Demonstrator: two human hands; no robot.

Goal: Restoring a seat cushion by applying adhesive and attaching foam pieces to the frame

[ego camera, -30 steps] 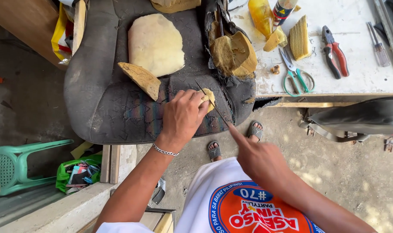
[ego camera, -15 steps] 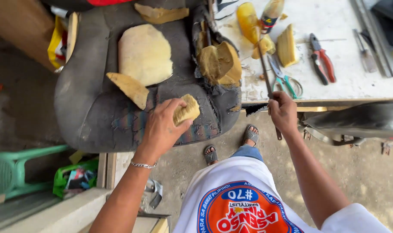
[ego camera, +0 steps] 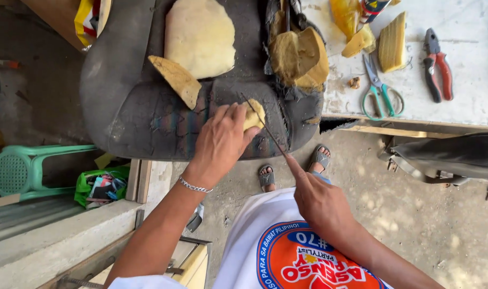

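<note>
We see a worn black seat cushion (ego camera: 147, 107), its top cut off by the frame, resting against a white workbench (ego camera: 468, 91). On its near edge our left hand (ego camera: 220, 142) curls over a small yellow foam piece (ego camera: 253, 113), hiding most of it. Our right hand (ego camera: 321, 200) is closed on a thin blade (ego camera: 262, 127) whose tip meets the foam; its handle is hidden.

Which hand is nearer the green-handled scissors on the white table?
Right. The right hand sits below-left of the green-handled scissors, holding a thin blade; the left hand is farther left, pressing a yellow foam piece.
</note>
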